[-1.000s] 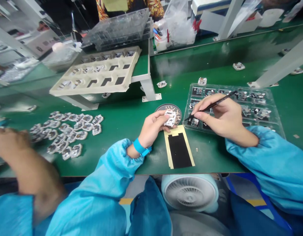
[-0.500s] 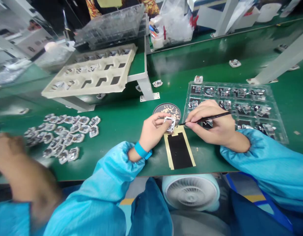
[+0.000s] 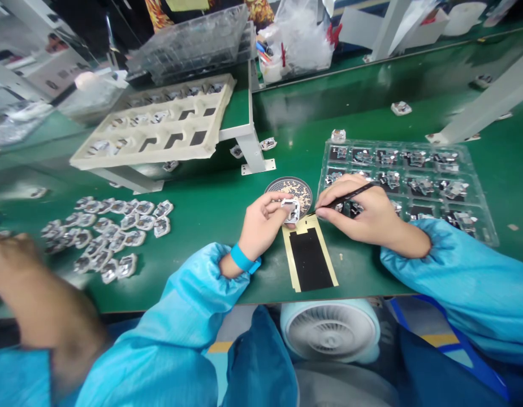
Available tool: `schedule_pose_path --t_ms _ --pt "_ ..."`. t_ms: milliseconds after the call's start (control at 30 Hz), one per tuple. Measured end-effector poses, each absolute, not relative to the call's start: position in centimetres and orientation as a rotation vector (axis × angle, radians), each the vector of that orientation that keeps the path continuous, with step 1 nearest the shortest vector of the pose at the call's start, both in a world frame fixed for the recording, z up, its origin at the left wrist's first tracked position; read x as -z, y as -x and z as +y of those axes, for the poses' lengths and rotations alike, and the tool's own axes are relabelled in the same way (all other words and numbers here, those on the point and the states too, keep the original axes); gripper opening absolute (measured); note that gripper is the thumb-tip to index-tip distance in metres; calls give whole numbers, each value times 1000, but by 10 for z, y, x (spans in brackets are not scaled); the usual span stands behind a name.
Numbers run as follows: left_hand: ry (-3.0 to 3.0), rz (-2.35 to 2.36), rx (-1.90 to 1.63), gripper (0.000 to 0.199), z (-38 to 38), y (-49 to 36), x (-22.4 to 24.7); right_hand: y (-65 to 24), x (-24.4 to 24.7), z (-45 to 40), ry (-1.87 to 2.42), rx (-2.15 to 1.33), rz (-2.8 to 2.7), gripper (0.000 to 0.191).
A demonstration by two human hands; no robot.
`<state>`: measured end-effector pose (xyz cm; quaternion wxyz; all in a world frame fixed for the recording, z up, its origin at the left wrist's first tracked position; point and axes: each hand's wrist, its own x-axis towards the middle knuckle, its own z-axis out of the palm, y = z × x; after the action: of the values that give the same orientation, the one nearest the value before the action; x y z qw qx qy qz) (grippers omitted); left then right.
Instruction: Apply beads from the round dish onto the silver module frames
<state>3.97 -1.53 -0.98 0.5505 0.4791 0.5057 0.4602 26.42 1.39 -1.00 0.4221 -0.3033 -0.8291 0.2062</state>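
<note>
My left hand (image 3: pixel 265 221) pinches a small white plastic housing (image 3: pixel 292 210) with dark and metallic parts inside. Dark tweezers (image 3: pixel 350 195) lie in the closed fingers of my right hand (image 3: pixel 363 209); their tips point left, just right of the housing, and I cannot tell whether they hold anything. Behind the housing stands a round grey dish (image 3: pixel 282 183) with many tiny beige pieces. Below both hands a black sheet edged with yellow tape (image 3: pixel 312 260) lies on the green bench. A clear compartment tray (image 3: pixel 477 198) of small metallic assemblies is partly hidden behind my right hand.
Many similar housings (image 3: pixel 117 237) lie grouped at left, beside a co-worker's blurred arm (image 3: pixel 44 305). A cream tray (image 3: pixel 159 135) rests on a raised stand with a metal leg (image 3: pixel 253 152). A white fan (image 3: pixel 331 330) sits below the bench edge.
The tweezers have tilted more steeply, and their tips have shifted slightly away from the housing. My left hand has turned the housing a little. The view has shifted slightly.
</note>
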Motion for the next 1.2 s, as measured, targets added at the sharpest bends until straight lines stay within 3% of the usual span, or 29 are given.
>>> schedule_pose_path --t_ms 300,433,567,667,767,867,1000,1200 --pt "-1129 1131 -1061 44 -19 -40 15 -263 4 13 775 -745 -1822 15" --pt "-1138 1122 -1062 54 -20 -39 16 -282 -8 28 875 -850 -1625 39" --pt "-1152 1141 -1004 39 -18 -38 16 -300 -10 43 1261 -736 -2130 46" --pt "-1111 1159 -989 42 -17 -37 16 -303 -2 45 1422 -536 -2428 42" --pt "-1084 1160 -989 45 -17 -36 16 -301 3 42 1612 -381 -2528 45" --pt "-1105 1164 -996 40 -17 -37 16 -298 3 39 1764 -469 -2498 44" --pt "-1143 1184 -1023 42 -17 -39 16 -297 4 39 1683 -663 -2349 29" --pt "-1193 1167 -1077 33 -19 -42 16 -294 0 35 1342 -922 -2044 30"
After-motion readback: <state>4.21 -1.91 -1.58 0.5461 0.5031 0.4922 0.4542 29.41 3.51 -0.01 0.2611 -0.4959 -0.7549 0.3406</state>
